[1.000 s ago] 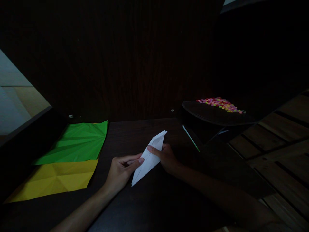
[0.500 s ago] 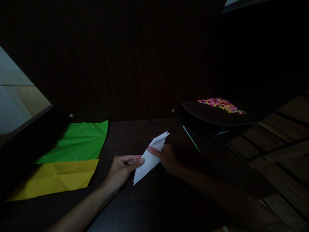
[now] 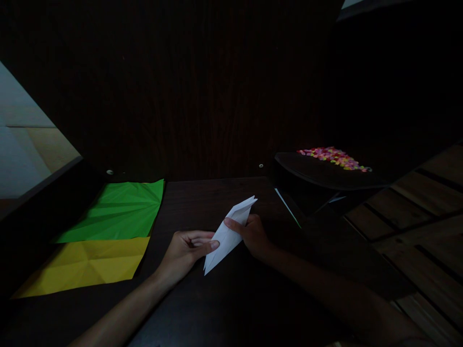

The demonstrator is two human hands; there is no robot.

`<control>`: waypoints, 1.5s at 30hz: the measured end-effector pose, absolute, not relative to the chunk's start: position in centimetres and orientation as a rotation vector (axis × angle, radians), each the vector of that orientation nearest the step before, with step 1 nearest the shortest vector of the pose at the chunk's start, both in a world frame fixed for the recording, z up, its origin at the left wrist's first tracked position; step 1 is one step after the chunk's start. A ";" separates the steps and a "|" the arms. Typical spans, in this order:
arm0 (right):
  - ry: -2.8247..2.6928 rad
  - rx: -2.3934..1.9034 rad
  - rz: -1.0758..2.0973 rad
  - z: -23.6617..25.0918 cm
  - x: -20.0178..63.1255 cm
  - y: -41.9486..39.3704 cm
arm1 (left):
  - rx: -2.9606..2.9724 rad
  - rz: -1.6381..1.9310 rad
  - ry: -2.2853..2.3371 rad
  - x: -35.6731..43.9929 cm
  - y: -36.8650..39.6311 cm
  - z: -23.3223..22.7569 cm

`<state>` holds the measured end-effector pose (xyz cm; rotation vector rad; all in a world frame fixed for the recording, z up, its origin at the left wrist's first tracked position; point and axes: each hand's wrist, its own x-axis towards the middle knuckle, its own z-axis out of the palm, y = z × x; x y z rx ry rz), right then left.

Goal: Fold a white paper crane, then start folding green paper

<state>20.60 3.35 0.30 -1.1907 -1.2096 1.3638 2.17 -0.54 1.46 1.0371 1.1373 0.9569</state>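
Head view: the left hand [image 3: 186, 250] and right hand [image 3: 253, 234] each pinch the folded white paper [image 3: 227, 233] above the dark table [image 3: 202, 308], left fingertips at its lower edge, right thumb mid-length. It looks light, thin and easily creased, best held along folded edges. Green sheet [image 3: 115, 212] and yellow sheet [image 3: 87, 265] lie well left of the grip.

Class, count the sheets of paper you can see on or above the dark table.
3: a creased green paper sheet at far left, a yellow paper sheet just nearer, and a folded white paper piece pinched by both hands. Darkness may hide more.
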 end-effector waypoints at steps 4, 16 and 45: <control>-1.210 -1.181 1.357 0.3 20.7 3.5 | 1.147 0.961 1.130 2.3 -0.6 1.6; -1.177 -1.159 1.455 -0.2 20.5 3.4 | 1.148 0.953 1.058 2.2 -0.8 1.2; -1.020 -1.153 1.564 -0.1 20.1 3.4 | 1.230 0.972 1.081 2.1 -0.7 1.4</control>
